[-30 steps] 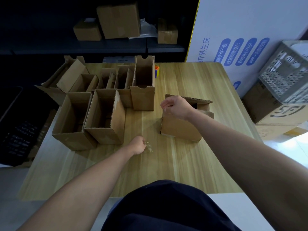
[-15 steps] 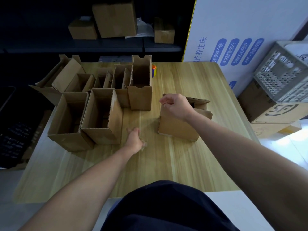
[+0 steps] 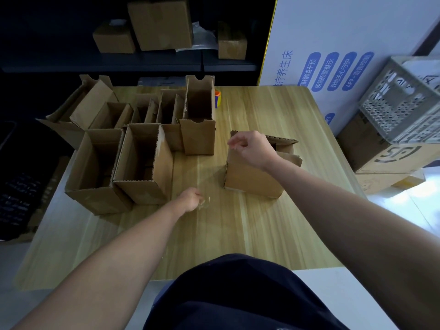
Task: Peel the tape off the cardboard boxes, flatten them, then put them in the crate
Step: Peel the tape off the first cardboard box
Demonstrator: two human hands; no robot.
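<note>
1. Nearest, risks lifting the tape wad (image 3: 204, 203) straight back off the table (image 3: 238, 234), glued to the left hand (image 3: 190, 200) (sticky side out, probably). Would cost a shake or a scrape.
2. Further up, right of frame centre, risks snapping the clear strip (image 3: 233, 146) short, or ripping paper off the box (image 3: 252, 181), if pulled fast or steeply. Could also tip or drag that box, with no hand plainly bracing it.
3. Could knock the open boxes (image 3: 142, 163) at left of centre with a careless swing of the left arm.
4. On the left hand: set low on the table near frame centre, fingers curled, fingertips on the wad. Cannot tell whether gripping it or merely stuck to it.
5. On the right hand (image 3: 252, 150): poised over the box's near-left top corner, thumb and forefinger pinched together, seemingly on the clear strip (too faint to be sure), other fingers loosely curled.
6. Well apart from each other, not touching.
7. Farthest, at the right edge: the crate (image 3: 400, 108), off the table, perched on stacked cartons (image 3: 385, 158). Nothing on the table flattened yet.
</note>
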